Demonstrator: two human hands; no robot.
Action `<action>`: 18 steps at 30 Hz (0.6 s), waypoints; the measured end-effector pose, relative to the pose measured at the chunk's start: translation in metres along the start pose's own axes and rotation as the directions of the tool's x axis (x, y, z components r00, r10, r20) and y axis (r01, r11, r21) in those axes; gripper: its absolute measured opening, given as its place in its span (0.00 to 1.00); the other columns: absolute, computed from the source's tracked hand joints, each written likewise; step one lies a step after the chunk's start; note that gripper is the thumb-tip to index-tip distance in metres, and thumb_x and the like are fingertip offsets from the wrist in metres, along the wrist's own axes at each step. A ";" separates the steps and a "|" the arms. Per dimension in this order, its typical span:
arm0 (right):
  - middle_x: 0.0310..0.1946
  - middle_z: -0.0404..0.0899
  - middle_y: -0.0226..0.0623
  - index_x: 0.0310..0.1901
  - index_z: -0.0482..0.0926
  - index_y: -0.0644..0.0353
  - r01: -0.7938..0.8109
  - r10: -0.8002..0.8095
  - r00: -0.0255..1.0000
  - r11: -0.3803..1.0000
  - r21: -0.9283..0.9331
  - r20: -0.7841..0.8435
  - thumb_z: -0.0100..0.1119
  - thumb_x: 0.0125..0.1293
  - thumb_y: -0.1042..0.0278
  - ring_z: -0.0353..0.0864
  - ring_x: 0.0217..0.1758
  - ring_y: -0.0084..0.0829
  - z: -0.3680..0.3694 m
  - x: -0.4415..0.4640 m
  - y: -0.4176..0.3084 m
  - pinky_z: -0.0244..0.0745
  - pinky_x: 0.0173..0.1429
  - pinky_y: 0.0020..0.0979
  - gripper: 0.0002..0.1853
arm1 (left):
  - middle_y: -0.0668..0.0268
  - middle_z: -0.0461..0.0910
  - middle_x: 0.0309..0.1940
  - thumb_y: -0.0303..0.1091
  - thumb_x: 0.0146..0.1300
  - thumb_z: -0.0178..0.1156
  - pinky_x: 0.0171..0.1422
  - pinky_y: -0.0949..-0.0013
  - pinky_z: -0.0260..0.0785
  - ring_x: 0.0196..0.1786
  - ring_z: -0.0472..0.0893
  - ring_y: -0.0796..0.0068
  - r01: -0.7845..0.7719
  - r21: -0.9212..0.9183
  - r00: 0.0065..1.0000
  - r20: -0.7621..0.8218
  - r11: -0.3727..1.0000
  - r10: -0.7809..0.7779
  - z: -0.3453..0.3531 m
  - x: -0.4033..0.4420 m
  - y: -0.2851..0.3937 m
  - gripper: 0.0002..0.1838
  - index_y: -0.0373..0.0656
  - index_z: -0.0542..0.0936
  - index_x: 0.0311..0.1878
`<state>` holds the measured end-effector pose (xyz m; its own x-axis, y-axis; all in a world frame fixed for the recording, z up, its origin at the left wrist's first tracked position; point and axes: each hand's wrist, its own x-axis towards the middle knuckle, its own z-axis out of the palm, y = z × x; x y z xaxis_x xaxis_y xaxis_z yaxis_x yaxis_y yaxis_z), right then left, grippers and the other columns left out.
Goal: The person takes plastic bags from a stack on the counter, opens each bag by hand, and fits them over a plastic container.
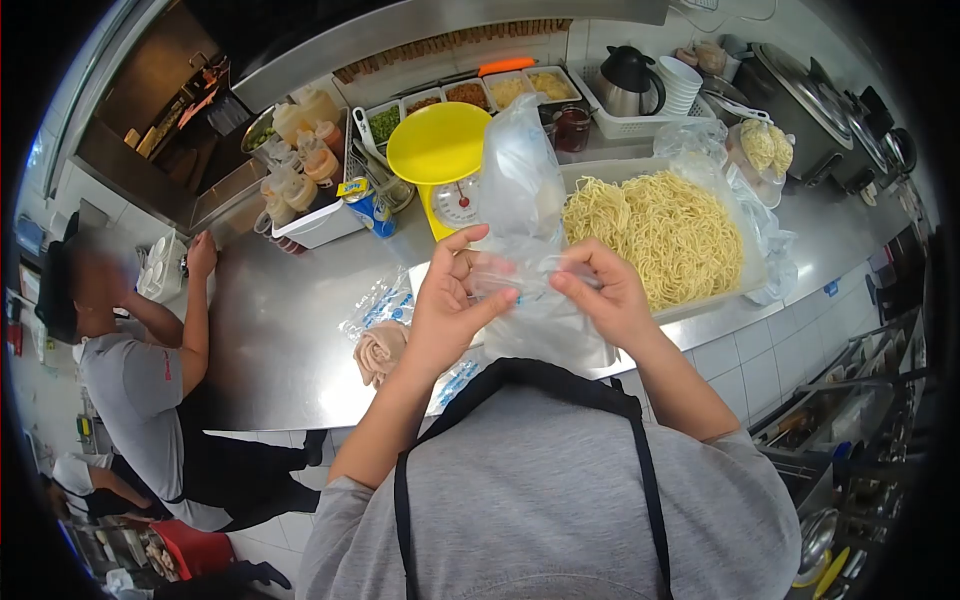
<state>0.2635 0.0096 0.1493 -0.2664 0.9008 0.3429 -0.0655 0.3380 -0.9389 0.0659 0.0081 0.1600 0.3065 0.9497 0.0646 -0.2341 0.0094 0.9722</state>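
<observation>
A clear plastic bag [540, 285] is stretched between my two hands, over the front of the steel counter. My left hand [462, 290] pinches its left side between thumb and fingers. On the other side, my right hand [603, 290] grips the plastic between thumb and forefinger. Another filmy white bag [522, 175] stands upright just behind them. To the right lies a tray heaped with yellow noodles [665, 235]. A yellow scale [440, 145] with a round dial stands behind my left hand. A folded beige cloth [381, 353] lies near my left forearm.
A person [140, 370] in a grey shirt stands at the counter's left end. Sauce bottles [298, 165] and a blue can [368, 208] are at back left. Food containers [465, 93], a thermos jug [628, 82] and stacked white bowls [678, 85] line the back.
</observation>
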 end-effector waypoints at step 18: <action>0.28 0.71 0.31 0.35 0.70 0.62 -0.027 0.072 0.984 0.965 -0.263 0.162 0.67 0.54 0.67 0.72 0.30 0.22 0.028 -0.018 -0.007 0.68 0.34 0.25 0.14 | 0.75 0.69 0.23 0.18 0.49 0.66 0.39 0.83 0.68 0.28 0.73 0.87 -0.006 -0.050 1.000 0.019 0.999 0.007 0.009 -0.012 -0.012 0.18 0.40 0.72 0.42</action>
<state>0.2420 -0.0168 0.1482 -0.4224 0.8667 0.2653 0.1965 0.3733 -0.9067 0.0736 -0.0063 0.1499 0.3228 0.9434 0.0758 -0.2813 0.0192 0.9594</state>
